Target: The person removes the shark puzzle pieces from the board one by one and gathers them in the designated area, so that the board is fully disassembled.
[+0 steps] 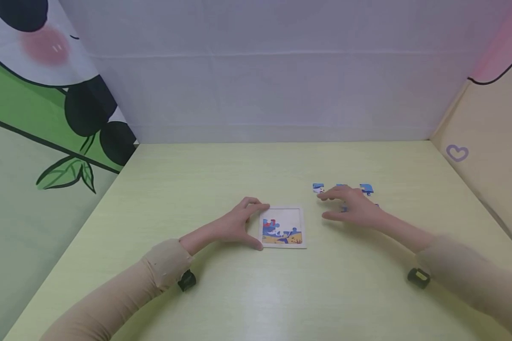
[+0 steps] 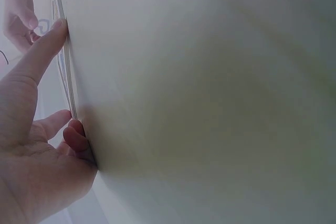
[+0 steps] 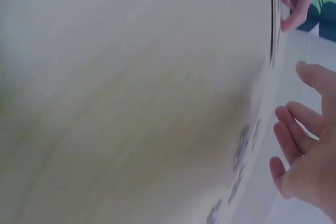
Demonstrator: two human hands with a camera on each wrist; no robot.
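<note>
A small square jigsaw puzzle board (image 1: 282, 219) with a pale frame lies flat on the table, its lower part and left side filled with blue, red and yellow pieces. My left hand (image 1: 233, 223) holds it at the left side, thumb at the near corner and fingertips at the far one. In the left wrist view the board's edge (image 2: 66, 61) runs between thumb and fingers. My right hand (image 1: 355, 209) hovers above loose puzzle pieces (image 1: 318, 186), fingers spread and nothing held. It partly hides several of them; the right wrist view shows pieces (image 3: 242, 145) lying below that hand (image 3: 314, 153).
The pale wooden table (image 1: 256, 293) meets a plain whitish panel (image 1: 260, 94) at the back. A side panel with a cartoon panda (image 1: 85, 106) stands on the left, and a beige one with a heart (image 1: 457, 152) on the right.
</note>
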